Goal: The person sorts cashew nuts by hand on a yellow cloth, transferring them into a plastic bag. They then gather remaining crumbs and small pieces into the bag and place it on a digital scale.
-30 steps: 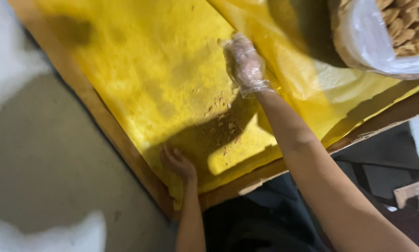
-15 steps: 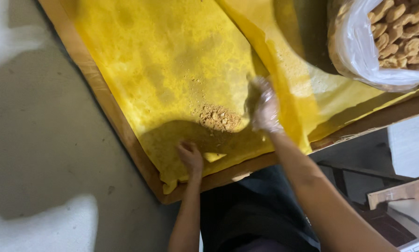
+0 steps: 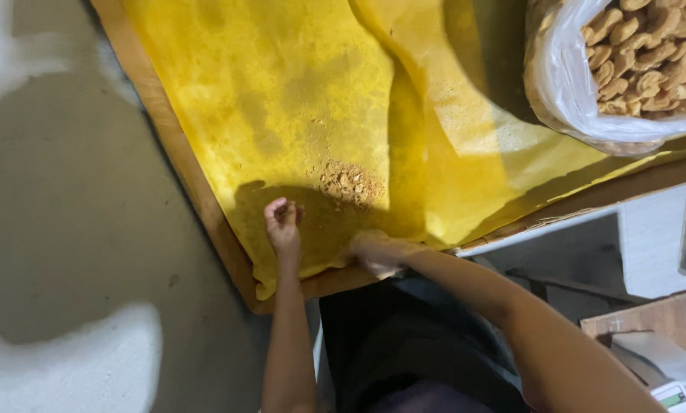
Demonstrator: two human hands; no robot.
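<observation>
A large yellow oil-stained paper sheet (image 3: 282, 99) covers a wooden board (image 3: 194, 191). A small heap of brown crumbs (image 3: 351, 183) lies on the sheet near its front edge. My left hand (image 3: 283, 226) rests on the paper just left of the crumbs, fingers curled, nothing visibly in it. My right hand (image 3: 377, 252), in a thin clear glove, lies at the sheet's front edge below the crumbs; whether it grips the paper is unclear. A second yellow sheet (image 3: 473, 115) overlaps on the right.
A clear plastic bag (image 3: 572, 84) full of brown fried snack pieces (image 3: 649, 53) stands at the top right on the paper. Grey floor (image 3: 60, 229) lies to the left. A white shelf (image 3: 649, 245) and a cardboard box (image 3: 656, 321) sit at the right.
My right hand has drawn back from the middle of the sheet to its front edge, leaving the crumbs in a heap. My left hand stayed near the front edge.
</observation>
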